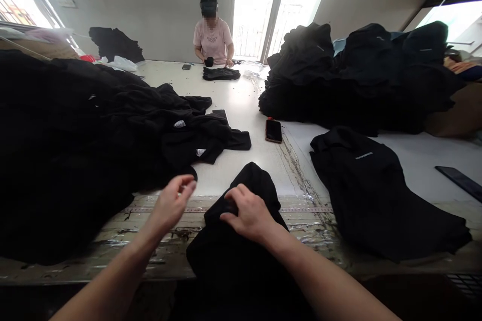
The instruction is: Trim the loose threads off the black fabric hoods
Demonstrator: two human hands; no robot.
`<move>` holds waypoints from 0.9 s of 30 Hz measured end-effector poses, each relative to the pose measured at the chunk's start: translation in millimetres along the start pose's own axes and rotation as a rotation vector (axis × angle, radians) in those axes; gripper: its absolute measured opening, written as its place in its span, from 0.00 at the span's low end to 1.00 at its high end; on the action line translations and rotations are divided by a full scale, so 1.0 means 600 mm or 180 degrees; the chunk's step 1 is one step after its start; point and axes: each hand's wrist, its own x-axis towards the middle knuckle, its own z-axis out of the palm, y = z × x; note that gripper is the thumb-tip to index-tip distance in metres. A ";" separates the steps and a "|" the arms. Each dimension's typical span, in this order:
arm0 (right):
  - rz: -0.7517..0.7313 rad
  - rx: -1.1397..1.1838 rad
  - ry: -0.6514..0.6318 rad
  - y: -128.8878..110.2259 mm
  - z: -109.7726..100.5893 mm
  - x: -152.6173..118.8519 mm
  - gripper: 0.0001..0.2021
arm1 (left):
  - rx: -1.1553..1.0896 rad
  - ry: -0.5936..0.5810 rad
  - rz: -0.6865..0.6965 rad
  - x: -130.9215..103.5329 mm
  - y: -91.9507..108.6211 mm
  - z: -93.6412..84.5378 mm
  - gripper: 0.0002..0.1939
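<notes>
A black garment (241, 251) lies over the near edge of the table in front of me, its hood-like end pointing away. My right hand (246, 210) rests on it with curved fingers, thumb and fingertips pressing into the cloth. To the left, my left hand (178, 198) is raised above the table edge, fingers bent and thumb near them; whether anything is between them is too small to tell. Beyond that hand spreads a large heap of black garments (94, 135) with white labels. On the right lies a flat black garment (367, 195) with small pale lettering.
A phone (273, 131) lies mid-table (241, 95); another dark device (459, 180) is at the right edge. Tall black stacks (350, 80) stand at the back right, beside a cardboard box (457, 110). Across the table, a person (213, 35) handles folded black cloth (221, 74).
</notes>
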 end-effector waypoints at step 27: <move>0.0726 0.0672 0.1267 0.098 -0.051 -0.071 0.04 | -0.0057 -0.1116 0.0383 0.045 0.073 0.138 0.11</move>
